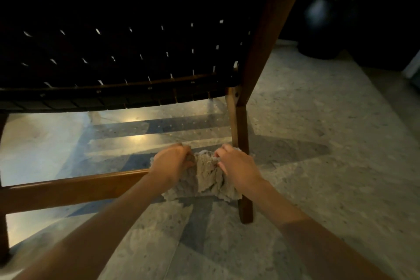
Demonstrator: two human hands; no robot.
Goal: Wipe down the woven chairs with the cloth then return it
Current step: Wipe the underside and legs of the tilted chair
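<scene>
The person is down low beside the chair [268,29]. The cloth [208,179] hangs over the low wooden bar [68,191], right next to the leg [245,209]. The left hand [173,161] and the right hand [237,167] are close together, one on each side of the cloth. The fingers of both hands are curled in and bunch it up, so both hands hold the cloth tight.

I think the job now is wiping this bar. To do it well, the hands should press the cloth down around the bar and slide it all the way along, from the leg to the far end on the left. The corner where the bar meets the leg may catch dust, so it needs a good rub too. The cloth is bunched, so a flatter fold would clean more at once. The dark straps [118,36] above have little gaps, and I cannot tell if they are clean. The floor [318,166] looks shiny, so feet should be set firmly.
</scene>
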